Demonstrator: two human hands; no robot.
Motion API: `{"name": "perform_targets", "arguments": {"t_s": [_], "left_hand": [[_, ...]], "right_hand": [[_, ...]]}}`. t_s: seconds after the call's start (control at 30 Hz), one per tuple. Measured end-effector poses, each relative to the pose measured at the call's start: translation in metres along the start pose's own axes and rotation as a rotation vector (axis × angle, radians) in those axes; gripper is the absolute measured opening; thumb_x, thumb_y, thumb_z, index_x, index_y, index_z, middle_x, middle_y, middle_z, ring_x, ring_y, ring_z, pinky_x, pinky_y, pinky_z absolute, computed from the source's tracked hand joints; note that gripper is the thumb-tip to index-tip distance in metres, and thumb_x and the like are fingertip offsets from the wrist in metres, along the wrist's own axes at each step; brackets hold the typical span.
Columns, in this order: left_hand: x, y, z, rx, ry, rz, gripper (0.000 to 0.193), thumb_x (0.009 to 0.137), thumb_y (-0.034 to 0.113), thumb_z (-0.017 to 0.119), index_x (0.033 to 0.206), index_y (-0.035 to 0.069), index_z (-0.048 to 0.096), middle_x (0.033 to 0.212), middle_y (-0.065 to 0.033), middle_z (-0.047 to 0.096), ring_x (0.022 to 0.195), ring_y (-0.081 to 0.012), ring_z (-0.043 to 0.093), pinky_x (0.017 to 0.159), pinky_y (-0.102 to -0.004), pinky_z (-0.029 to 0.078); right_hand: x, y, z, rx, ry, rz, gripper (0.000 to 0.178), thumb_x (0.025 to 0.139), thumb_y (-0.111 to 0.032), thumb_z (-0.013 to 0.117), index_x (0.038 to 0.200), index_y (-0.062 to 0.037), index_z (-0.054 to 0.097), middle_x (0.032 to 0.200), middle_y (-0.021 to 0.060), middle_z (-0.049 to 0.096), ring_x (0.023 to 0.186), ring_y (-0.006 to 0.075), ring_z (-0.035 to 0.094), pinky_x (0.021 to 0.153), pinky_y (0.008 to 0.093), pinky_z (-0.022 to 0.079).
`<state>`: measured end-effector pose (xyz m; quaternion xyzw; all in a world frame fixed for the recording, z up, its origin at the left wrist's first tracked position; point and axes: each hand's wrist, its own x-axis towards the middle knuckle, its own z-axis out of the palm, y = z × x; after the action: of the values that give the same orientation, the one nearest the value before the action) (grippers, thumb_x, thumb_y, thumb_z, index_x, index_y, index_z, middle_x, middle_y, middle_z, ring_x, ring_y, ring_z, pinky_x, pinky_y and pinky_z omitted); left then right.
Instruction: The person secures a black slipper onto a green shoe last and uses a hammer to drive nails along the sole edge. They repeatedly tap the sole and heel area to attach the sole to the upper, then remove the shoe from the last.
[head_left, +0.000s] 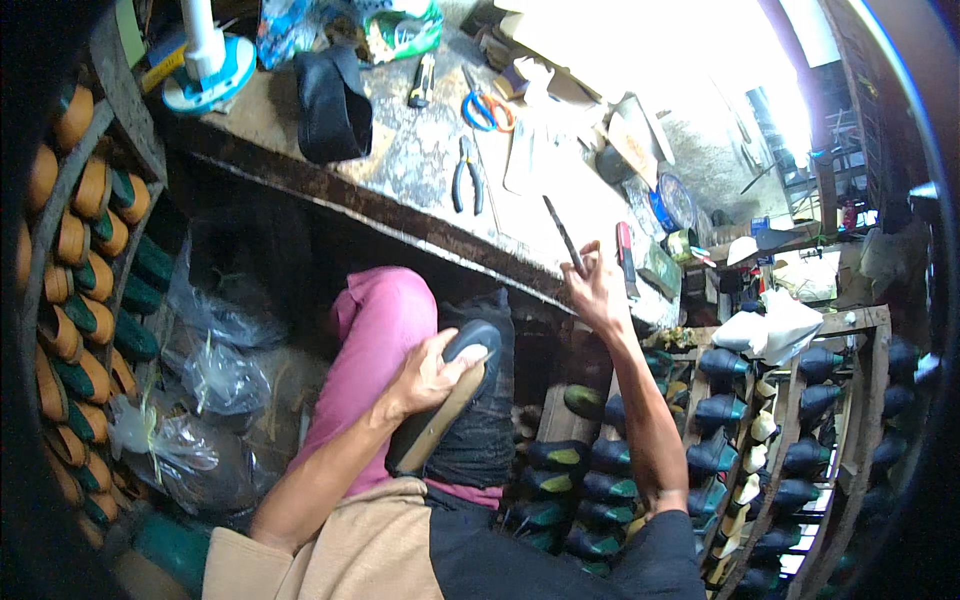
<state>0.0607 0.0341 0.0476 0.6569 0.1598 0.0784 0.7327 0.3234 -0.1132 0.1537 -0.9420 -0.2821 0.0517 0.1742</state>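
On my lap rests a shoe (429,425) with a dark grey rounded end and a long tan-brown surface. My left hand (430,378) is closed around it near the grey end. A small whitish patch (472,353) shows at the fingertips; I cannot tell whether it is loose. My right hand (598,292) is raised at the front edge of the workbench (395,185), gripping a slim dark pointed tool (563,235) whose exact kind is unclear. Close to this hand lies a red-handled cutter (626,257). Pliers (467,177) and orange-and-blue scissors (488,111) lie farther left.
A black band (333,107) and a utility knife (422,81) lie on the bench, near a white post on a round base (210,80). Racks of tan shoes (75,240) stand left and racks of dark shoes (720,410) right. Clear plastic bags (215,375) sit low at left.
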Motion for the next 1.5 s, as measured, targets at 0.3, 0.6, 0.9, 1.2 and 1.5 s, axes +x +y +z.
{"name": "perform_targets", "arguments": {"t_s": [0.3,0.6,0.9,1.2,1.5], "left_hand": [[0.009,-0.013,-0.002,-0.023,-0.050,-0.070,0.041,0.108,0.039,0.078,0.116,-0.001,0.073,0.095,-0.0212,0.075,0.084,-0.0295,0.072,0.080,-0.0430,0.058],[0.008,-0.008,-0.002,-0.018,-0.037,-0.030,0.043,0.107,0.039,0.078,0.118,-0.002,0.074,0.097,-0.0241,0.076,0.088,-0.0349,0.075,0.082,-0.0459,0.058],[0.005,-0.002,-0.001,-0.021,-0.057,-0.074,0.043,0.107,0.041,0.076,0.116,0.000,0.070,0.095,-0.0259,0.075,0.092,-0.0463,0.076,0.081,-0.0515,0.058],[0.000,0.003,0.002,0.091,-0.016,-0.065,0.026,0.107,0.021,0.075,0.121,0.001,0.067,0.095,-0.0241,0.072,0.088,-0.0402,0.074,0.080,-0.0491,0.057],[-0.003,0.000,0.004,0.066,0.018,-0.015,0.035,0.105,0.024,0.077,0.119,-0.004,0.062,0.103,-0.0325,0.072,0.102,-0.0548,0.073,0.086,-0.0575,0.057]], "right_hand": [[0.110,0.053,0.061,0.003,0.149,-0.036,0.025,0.101,-0.023,0.072,0.121,-0.0115,0.080,0.085,0.0116,0.072,0.077,0.0288,0.072,0.074,0.0447,0.055],[0.109,0.068,0.058,-0.148,0.212,-0.214,0.015,0.099,-0.017,0.076,0.104,-0.0034,0.073,0.096,0.0186,0.073,0.089,0.0388,0.072,0.080,0.0488,0.054],[0.049,0.019,0.024,0.150,0.041,0.052,0.027,0.102,-0.030,0.081,0.104,-0.0034,0.079,0.070,0.0061,0.068,0.060,0.0118,0.059,0.057,0.0356,0.048],[-0.110,-0.072,0.033,1.009,-0.497,0.397,0.019,0.101,-0.016,0.087,0.099,-0.0020,0.074,0.073,0.0015,0.067,0.057,0.0066,0.057,0.049,0.0243,0.040],[-0.111,-0.087,0.037,0.834,-0.450,0.358,0.018,0.101,-0.016,0.087,0.101,-0.0019,0.076,0.071,-0.0019,0.065,0.056,0.0051,0.054,0.051,0.0233,0.040]]}}
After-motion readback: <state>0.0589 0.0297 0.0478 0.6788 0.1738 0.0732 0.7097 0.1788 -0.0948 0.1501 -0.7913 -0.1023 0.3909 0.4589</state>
